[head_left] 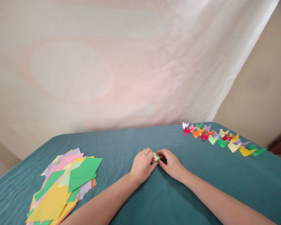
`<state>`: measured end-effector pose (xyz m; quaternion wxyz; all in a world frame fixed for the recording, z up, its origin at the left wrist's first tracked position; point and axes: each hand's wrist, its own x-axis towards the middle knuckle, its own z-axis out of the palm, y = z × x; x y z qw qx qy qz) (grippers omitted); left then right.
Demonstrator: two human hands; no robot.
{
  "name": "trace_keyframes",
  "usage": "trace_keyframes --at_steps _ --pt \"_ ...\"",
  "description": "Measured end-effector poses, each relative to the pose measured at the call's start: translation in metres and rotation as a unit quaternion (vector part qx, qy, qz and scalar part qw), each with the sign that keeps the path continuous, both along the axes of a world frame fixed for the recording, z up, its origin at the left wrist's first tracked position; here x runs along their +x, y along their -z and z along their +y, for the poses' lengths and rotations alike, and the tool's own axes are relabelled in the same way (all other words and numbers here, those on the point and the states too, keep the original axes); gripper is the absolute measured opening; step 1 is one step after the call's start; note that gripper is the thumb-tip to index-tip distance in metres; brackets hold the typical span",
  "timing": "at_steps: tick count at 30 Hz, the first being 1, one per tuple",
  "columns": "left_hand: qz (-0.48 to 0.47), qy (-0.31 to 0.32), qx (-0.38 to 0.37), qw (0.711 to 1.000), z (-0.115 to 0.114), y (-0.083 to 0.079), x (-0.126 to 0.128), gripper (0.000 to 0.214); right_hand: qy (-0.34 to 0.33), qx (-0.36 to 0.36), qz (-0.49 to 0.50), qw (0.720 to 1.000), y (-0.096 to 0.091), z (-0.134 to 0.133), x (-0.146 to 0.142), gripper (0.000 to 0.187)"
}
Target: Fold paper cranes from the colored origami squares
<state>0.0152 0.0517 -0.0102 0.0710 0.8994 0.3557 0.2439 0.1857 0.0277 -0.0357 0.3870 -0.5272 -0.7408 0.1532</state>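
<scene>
Here, a small light-green folded paper [156,157] sits at the middle of the desk [201,187], caught between two hands. The left hand [142,165] curls over it from one side and the right hand [172,164] meets it from the other, each grip pinching the piece at the fingertips. It looks featherlight and thin, easily creased or torn and stiff only along its folds, so a gentle pinch at the edges and folded corners suits it best. A loose stack of coloured paper squares [65,181] lies well apart to the left, and a row of folded paper figures [221,139] stands at the far right.
</scene>
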Motion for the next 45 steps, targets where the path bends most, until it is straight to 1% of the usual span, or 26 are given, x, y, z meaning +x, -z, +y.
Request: trace_keyframes --at_steps 4,7,10,16,18,22,25,29,32,34,38,45 --pt "0.015 -0.001 0.007 1.0 -0.001 -0.002 0.0 0.012 0.0 -0.005 0.003 1.0 0.0 0.001 0.0 0.021" --pt "0.006 -0.005 -0.029 1.0 -0.001 0.0 -0.001 0.011 0.002 -0.007 0.009 1.0 0.0 0.001 0.0 0.021" --pt "-0.015 -0.009 -0.068 0.998 -0.001 0.004 0.0 0.015 0.001 -0.008 0.015 1.0 0.0 0.001 0.0 0.02" --pt "-0.046 -0.012 -0.085 0.995 0.001 0.01 -0.001 0.024 0.004 -0.025 0.029 0.999 0.0 0.001 0.002 0.021" --pt "-0.051 -0.014 -0.085 0.995 0.002 0.01 -0.001 0.027 -0.01 -0.039 0.041 0.998 -0.001 0.002 0.004 0.022" --pt "-0.056 -0.014 -0.091 0.994 0.002 0.01 -0.002 0.028 -0.075 -0.084 0.084 0.99 -0.003 0.005 0.016 0.027" --pt "-0.07 -0.014 -0.104 0.992 0.003 0.012 -0.002 0.033 -0.086 -0.104 0.106 0.985 -0.002 0.009 0.023 0.026" --pt "-0.116 -0.022 -0.133 0.984 0.007 0.018 0.0 0.036 -0.054 -0.086 0.103 0.99 0.001 0.011 0.023 0.022" --pt "-0.145 -0.014 -0.163 0.976 0.011 0.02 0.001 0.037 -0.022 -0.06 0.081 0.995 0.003 0.011 0.02 0.018" --pt "-0.156 -0.009 -0.182 0.971 0.012 0.021 0.002 0.039 -0.016 -0.058 0.072 0.996 0.002 0.011 0.02 0.016" --pt "-0.169 -0.015 -0.2 0.965 0.014 0.021 0.003 0.043 -0.023 -0.063 0.062 0.996 -0.001 0.011 0.021 0.015" --pt "-0.17 -0.022 -0.203 0.964 0.014 0.022 0.003 0.043 -0.044 -0.067 0.057 0.995 -0.003 0.009 0.02 0.019"
